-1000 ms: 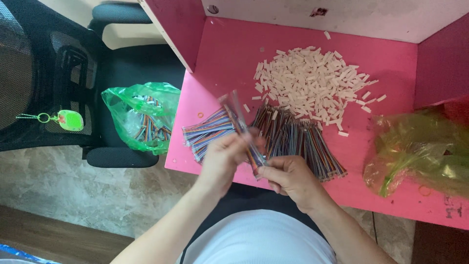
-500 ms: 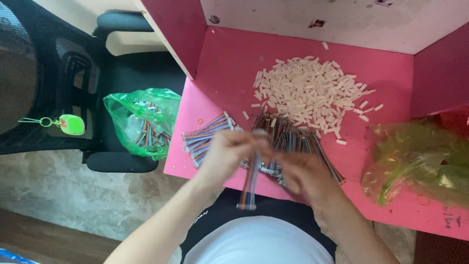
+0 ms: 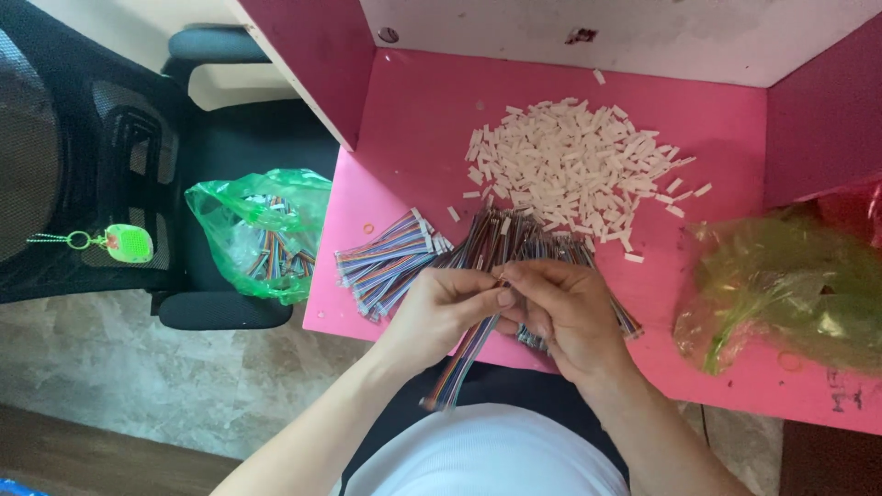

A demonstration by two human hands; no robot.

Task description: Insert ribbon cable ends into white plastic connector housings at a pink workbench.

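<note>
My left hand (image 3: 441, 310) and my right hand (image 3: 568, 312) meet at the near edge of the pink table (image 3: 423, 165), fingertips together on one end of a multicoloured ribbon cable (image 3: 462, 358). The cable hangs down from my fingers toward my lap. Just beyond my hands lies a heap of similar ribbon cables (image 3: 514, 241), with a separate small bundle of cables (image 3: 386, 262) to the left. A pile of small white plastic connectors (image 3: 574, 165) is spread further back on the table.
A green plastic bag (image 3: 262, 230) holding more cables rests on a black office chair (image 3: 110, 165) at the left. A crumpled yellow-green plastic bag (image 3: 790, 294) lies on the table's right side. Pink walls (image 3: 312, 64) enclose the table at back and sides.
The cable I held up across the table a second ago has swung down to hang toward my lap. Both hands have drawn closer together at its upper end.
</note>
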